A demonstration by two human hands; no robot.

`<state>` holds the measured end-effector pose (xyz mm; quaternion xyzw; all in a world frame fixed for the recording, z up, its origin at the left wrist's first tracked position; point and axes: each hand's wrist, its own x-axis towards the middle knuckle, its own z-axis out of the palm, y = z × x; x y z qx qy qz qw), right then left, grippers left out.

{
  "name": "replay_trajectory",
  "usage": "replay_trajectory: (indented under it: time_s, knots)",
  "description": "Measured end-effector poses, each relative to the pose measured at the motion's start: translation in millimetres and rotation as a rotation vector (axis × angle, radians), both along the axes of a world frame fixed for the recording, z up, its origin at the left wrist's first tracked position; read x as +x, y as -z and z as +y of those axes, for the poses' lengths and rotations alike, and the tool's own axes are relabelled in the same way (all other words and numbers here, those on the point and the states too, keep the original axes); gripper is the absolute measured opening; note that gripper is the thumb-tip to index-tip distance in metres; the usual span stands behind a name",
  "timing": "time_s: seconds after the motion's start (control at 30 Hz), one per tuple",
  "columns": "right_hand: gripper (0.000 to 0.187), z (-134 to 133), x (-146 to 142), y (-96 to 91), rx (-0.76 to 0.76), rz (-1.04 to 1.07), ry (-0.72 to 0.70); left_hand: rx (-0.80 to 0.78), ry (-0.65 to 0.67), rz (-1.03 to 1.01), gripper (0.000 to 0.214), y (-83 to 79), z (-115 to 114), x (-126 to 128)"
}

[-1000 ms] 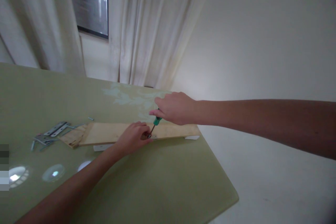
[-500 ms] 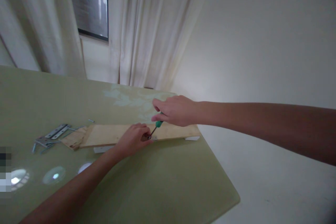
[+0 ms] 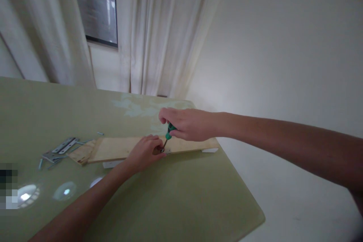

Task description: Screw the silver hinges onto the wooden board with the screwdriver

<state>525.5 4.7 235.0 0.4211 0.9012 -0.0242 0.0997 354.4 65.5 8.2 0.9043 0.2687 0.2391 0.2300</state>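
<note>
A long pale wooden board (image 3: 119,147) lies flat on the green table (image 3: 170,196), raised on small white blocks. My right hand (image 3: 188,124) is closed round the green handle of a screwdriver (image 3: 167,136), whose tip points down at the board's near edge. My left hand (image 3: 146,151) rests on the board with its fingers pinched at the screwdriver's tip, on something too small to name.
Metal hinges (image 3: 64,145) and loose screws (image 3: 48,160) lie left of the board. The table's right edge and rounded corner (image 3: 258,215) are close by, with pale floor beyond. Curtains (image 3: 159,30) and a dark window (image 3: 95,5) stand behind the table.
My right hand's fingers have shifted on the green handle, from a loose hold to a wrapped grip. The view has dropped slightly. My left hand and the board stay where they were.
</note>
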Motion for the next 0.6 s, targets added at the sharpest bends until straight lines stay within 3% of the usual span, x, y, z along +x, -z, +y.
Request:
replay_trajectory:
  time_s: [0.07,0.13,0.2,0.33,0.5,0.6]
  knots:
    - [0.026,-4,3,9.0,0.058,0.036,0.042,-0.002,-0.005,-0.003,0.014,-1.0,0,0]
    - [0.034,-8,6,22.6,0.186,0.065,0.158,-0.005,-0.017,-0.006,0.015,-2.2,-1,-1]
    - [0.034,-12,11,39.1,0.242,0.22,0.214,-0.011,-0.016,-0.005,0.016,-2.9,-1,-1]
    - [0.032,-12,17,77.0,0.163,0.672,0.157,-0.012,-0.003,-0.001,0.016,0.5,1,-1]
    - [0.037,-5,15,111.9,0.492,0.857,0.173,0.004,-0.009,-0.045,0.017,6.2,3,-3]
    - [0.048,-1,19,112.8,0.337,1.04,0.03,0.008,-0.004,-0.042,0.017,3.2,0,-4]
